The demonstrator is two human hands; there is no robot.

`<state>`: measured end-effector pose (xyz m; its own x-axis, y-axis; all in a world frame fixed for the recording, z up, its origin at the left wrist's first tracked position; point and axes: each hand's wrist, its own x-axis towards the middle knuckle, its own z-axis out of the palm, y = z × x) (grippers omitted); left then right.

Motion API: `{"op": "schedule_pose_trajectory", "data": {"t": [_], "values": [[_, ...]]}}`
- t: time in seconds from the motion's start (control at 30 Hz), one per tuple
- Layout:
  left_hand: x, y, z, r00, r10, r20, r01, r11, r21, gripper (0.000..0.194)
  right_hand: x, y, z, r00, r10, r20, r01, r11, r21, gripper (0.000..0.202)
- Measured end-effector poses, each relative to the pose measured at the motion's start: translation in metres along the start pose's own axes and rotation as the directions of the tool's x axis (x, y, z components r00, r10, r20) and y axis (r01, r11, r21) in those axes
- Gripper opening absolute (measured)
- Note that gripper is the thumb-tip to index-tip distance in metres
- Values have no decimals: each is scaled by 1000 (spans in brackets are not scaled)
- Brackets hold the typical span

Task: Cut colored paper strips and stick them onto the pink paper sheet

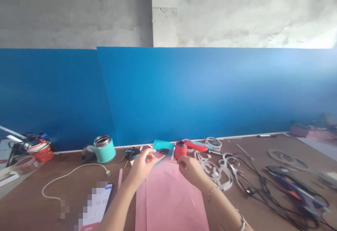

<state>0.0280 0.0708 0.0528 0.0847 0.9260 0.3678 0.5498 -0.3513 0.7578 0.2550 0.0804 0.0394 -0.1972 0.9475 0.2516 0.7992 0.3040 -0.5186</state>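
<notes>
A pink sheet [173, 199] lies lengthwise on the table in front of me, with a narrow folded or separate strip along its left side. At the sheet's upper left, my left hand [143, 162] has its thumb and forefinger apart, beside a turquoise piece [159, 144] and a small black object [164, 151]. My right hand [191, 169] is closed at the upper right corner of the sheet, its fingertips curled on the edge. Just behind it stands a red roll-like object [180, 150].
Left of my arms are a phone [97, 203], a white cable [71, 168], a turquoise metal-lined cup [104, 149] and an orange container [43, 150]. To the right lie white strip coils [223, 175], black cables [259, 178] and a blue-black tool [297, 192]. A blue partition [184, 94] bounds the back.
</notes>
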Motion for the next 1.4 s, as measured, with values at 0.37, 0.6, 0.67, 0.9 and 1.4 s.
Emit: {"op": "schedule_pose_trajectory", "data": {"t": [0.37,0.6,0.67,0.9,1.4], "values": [[-37,-21,7,981,-135,139,149,985,-92,48,-12,11,18,995,78,61,-96,906,412,25],[-60,-38,22,991,-69,-118,70,997,10,30,-22,22,34,994,106,27,-103,824,558,24],[-63,-48,23,983,39,-182,-11,988,155,25,-25,25,37,992,128,7,-107,799,591,24],[-62,-61,17,985,114,-129,-29,849,528,23,-24,33,39,972,207,-109,-98,783,614,24],[-45,-68,-1,998,-3,-55,40,714,699,27,-27,46,26,919,377,-118,-382,924,-20,30]]}}
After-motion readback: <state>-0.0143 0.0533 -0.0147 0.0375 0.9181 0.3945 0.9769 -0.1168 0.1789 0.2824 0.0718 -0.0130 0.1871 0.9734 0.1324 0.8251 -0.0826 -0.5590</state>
